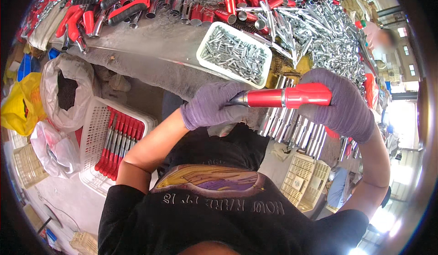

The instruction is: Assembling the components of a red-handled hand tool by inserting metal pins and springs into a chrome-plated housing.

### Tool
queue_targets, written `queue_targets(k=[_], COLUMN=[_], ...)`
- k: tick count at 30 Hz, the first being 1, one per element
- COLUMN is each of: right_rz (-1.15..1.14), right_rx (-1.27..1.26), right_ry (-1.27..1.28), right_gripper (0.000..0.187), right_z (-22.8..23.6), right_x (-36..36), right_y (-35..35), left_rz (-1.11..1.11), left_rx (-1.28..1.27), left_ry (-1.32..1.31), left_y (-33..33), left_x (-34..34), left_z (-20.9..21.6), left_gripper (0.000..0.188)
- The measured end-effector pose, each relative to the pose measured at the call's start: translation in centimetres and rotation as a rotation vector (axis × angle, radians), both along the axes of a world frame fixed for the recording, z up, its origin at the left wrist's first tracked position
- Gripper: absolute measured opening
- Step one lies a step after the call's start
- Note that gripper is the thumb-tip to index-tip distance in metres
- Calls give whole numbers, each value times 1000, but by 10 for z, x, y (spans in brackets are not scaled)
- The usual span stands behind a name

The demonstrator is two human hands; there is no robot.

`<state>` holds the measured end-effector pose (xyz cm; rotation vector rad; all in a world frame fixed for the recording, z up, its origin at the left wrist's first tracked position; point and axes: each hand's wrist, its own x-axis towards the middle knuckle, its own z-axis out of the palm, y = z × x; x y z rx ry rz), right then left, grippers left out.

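A red tube-shaped tool part [269, 98] with a silver ring round its middle lies level between my gloved hands, above the bench's near edge. My left hand [213, 105], in a purple-grey glove, is closed round its dark metal left end. At the thicker red right end, my right hand [344, 104] has its fingers wrapped round the part. Just beyond the part stands a white tray [201, 55] of small metal pins. Below it, a row of bright metal tubes [276, 122] reaches toward me, partly hidden by the part and my right hand.
Red handles with black grips [130, 6] and red-and-silver tubes [196, 15] crowd the far bench. Loose metal pieces [328, 36] are heaped at right. At left, a white basket [91, 136] holds red tools beside sacks [68, 90]. A cream crate [303, 179] sits low right.
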<state>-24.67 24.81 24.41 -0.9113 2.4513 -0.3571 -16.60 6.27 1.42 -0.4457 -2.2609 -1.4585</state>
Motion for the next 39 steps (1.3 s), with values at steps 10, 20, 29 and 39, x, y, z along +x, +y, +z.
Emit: queue_targets(k=[10,20,29,39], right_rz=[88,-41,-59,-56], right_rx=[-15,-122,-53,-117], right_ry=[104,-4,-16,26], right_gripper=[36,37,34,39], right_z=[1,-17,-13,-34], right_x=[10,-2,5,3], right_y=[2,10,12,40], left_rz=[18,233,122,9], left_rx=[74,-232,-10,-400], left_ry=[-75,-123,98,-237], left_y=[1,11,11,13], left_x=[0,7,16,-8], left_z=[21,5,7,13], left_gripper=[40,40,35,38])
